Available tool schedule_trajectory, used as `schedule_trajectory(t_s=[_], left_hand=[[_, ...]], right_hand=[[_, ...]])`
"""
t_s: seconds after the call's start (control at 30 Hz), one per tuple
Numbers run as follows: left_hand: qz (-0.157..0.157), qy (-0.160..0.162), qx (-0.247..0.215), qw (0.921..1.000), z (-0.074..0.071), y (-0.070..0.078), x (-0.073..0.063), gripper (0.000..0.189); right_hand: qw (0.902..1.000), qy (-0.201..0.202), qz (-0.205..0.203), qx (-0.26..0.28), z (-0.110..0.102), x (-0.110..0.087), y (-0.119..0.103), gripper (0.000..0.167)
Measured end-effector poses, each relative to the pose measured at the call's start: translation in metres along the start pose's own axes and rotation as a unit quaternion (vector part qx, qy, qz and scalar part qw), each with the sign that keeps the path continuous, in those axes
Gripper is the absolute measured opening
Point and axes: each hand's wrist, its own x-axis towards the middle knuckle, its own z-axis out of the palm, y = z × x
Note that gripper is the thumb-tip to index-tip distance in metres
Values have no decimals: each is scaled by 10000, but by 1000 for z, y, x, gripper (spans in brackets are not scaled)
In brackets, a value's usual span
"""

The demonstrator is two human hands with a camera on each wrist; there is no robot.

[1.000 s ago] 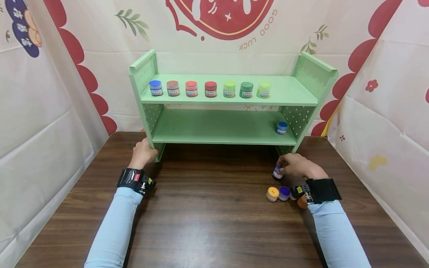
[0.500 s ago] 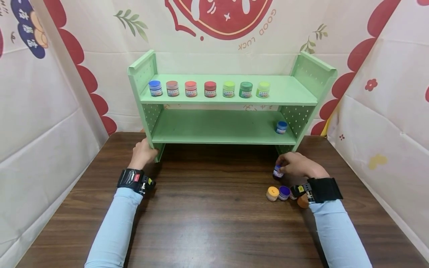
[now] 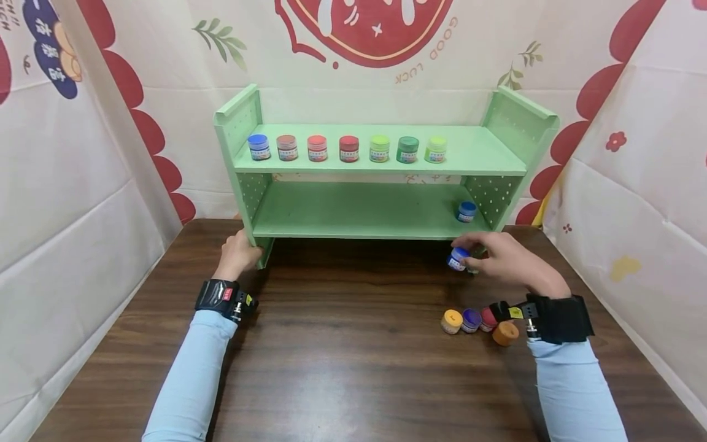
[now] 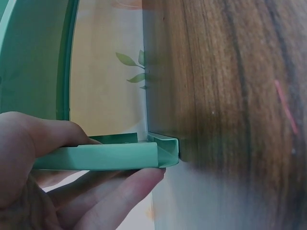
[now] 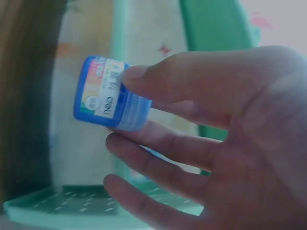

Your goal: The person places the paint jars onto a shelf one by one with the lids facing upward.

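My left hand (image 3: 238, 255) grips the lower left side panel of the green shelf (image 3: 364, 236); in the left wrist view the thumb and fingers (image 4: 122, 201) lie on either side of the panel's edge (image 4: 110, 156). Between thumb and fingers my right hand (image 3: 505, 261) pinches a blue paint jar (image 3: 456, 259), just below the lower board's right end. The right wrist view shows the jar's label (image 5: 103, 86) and clear neck, with the other fingers spread. A darker blue jar (image 3: 466, 212) stands on the lower board at the right.
Several paint jars, among them a red one (image 3: 348, 149), line the top board. On the table (image 3: 342, 350) at the right stand a yellow jar (image 3: 452, 321), a purple jar (image 3: 471, 320), a red jar (image 3: 488, 319) and an orange jar (image 3: 505, 333). A printed cloth (image 3: 364, 104) hangs behind.
My right hand has lifted the blue paint jar from the table, up toward the lower board. The red and orange jars now show more fully. My left hand stays on the panel.
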Motion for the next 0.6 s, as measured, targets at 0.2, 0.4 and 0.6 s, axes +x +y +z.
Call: schedule_trajectory(t_s=[0.2,0.4,0.6], left_hand=[[41,36,-68,10000,1,0,1,15],[-80,-16,82,9999,1,-1,-2,15],[-75,-24,48,10000,1,1,-1,22]], right_hand=[[9986,509,-89,75,-16,15,-14,36],[9965,679,236,-428,-30,53,-15,39],[9951,144,526,-829,-40,83,-6,41]])
